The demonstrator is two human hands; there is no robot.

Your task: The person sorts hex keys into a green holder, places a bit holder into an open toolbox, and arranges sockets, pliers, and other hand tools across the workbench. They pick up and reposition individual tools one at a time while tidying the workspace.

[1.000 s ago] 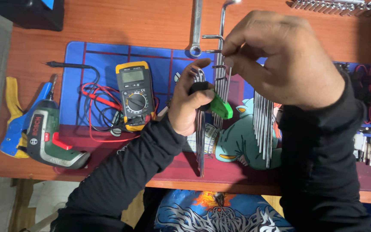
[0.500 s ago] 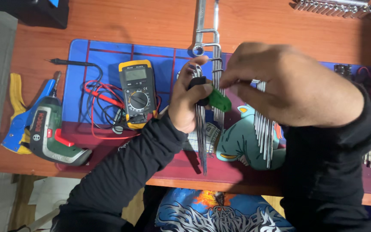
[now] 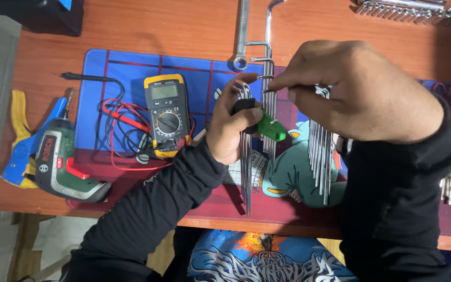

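Left hand [image 3: 228,128] clenched on green key holder [image 3: 268,127]; right hand [image 3: 356,91] fingers [image 3: 283,83] pinching one hex key [image 3: 268,96], long axis upright.

I see even, fairly bright light from above, with soft shadows under my forearms on the desk mat [image 3: 131,68]. Small glints sit on the hex keys [image 3: 319,146] and the wrench [image 3: 242,31]. The centre is sharp; my right hand [image 3: 361,89] is slightly soft, and the right edge falls dim.
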